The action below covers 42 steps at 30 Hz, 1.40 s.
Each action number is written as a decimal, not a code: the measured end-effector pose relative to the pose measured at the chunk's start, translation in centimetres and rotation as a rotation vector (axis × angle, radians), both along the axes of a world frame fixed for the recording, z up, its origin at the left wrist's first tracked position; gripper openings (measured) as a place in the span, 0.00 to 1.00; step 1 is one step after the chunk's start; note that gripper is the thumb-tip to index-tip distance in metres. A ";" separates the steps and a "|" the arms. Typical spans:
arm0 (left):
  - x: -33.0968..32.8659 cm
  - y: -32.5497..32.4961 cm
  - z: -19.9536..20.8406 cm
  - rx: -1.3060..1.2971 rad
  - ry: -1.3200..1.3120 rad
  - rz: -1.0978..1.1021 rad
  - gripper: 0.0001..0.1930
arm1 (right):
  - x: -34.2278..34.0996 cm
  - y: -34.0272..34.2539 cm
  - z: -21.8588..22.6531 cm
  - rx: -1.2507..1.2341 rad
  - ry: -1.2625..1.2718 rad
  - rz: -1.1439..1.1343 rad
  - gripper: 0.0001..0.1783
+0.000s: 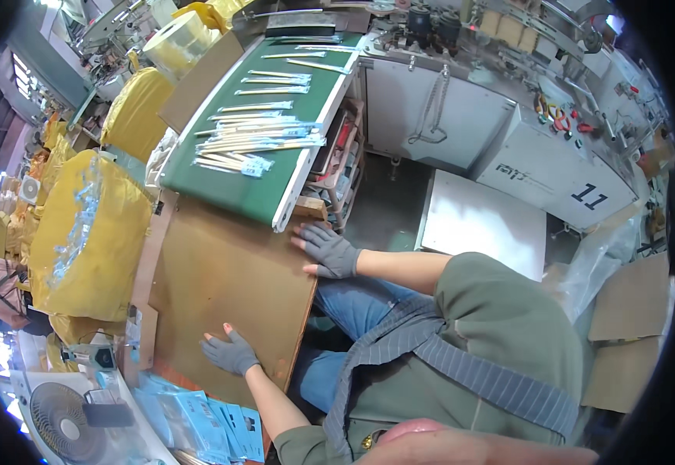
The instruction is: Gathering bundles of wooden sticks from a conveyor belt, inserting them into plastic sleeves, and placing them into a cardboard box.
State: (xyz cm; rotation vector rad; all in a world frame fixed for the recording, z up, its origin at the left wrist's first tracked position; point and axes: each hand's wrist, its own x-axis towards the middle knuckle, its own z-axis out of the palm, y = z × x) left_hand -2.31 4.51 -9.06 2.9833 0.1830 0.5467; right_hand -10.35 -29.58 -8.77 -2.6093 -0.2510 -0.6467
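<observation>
My left hand (230,353), in a grey glove with bare fingertips, rests on the brown wooden tabletop (221,287). Its fingers are spread and hold nothing. My right hand (329,249), gloved alike, lies at the tabletop's right edge near the end of a green conveyor belt (233,194). Those fingers are also apart, with nothing in them. On the belt lie several slim pale sticks (260,133) in clear wrappers with bluish ends, heaped at the near part and more scattered farther up.
Blue-and-white plastic packets (206,422) lie at the lower left beside a grey fan (66,422). Large yellow sacks (89,240) stand left of the table. A rack (343,167) sits beside the belt; a white cabinet (554,167) with pliers on top is at right. Two people are far left.
</observation>
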 end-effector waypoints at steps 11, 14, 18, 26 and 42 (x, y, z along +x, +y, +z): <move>-0.3 -1.1 1.2 -0.040 0.034 0.017 0.36 | 11.1 -7.7 9.9 0.428 -0.177 -0.807 0.45; -0.5 -0.2 1.2 0.012 0.054 0.026 0.37 | 15.3 -4.7 10.6 0.374 -0.077 -0.743 0.48; -0.4 -0.3 0.2 0.023 0.012 0.032 0.36 | 15.1 -1.7 12.5 0.437 -0.174 -0.590 0.45; 0.6 -0.1 -0.5 0.006 -0.018 0.029 0.36 | 14.8 -12.5 9.9 0.371 -0.352 -0.962 0.44; 0.0 -0.2 0.0 0.018 0.010 0.046 0.34 | 7.9 -6.4 9.6 0.224 -0.639 -0.551 0.36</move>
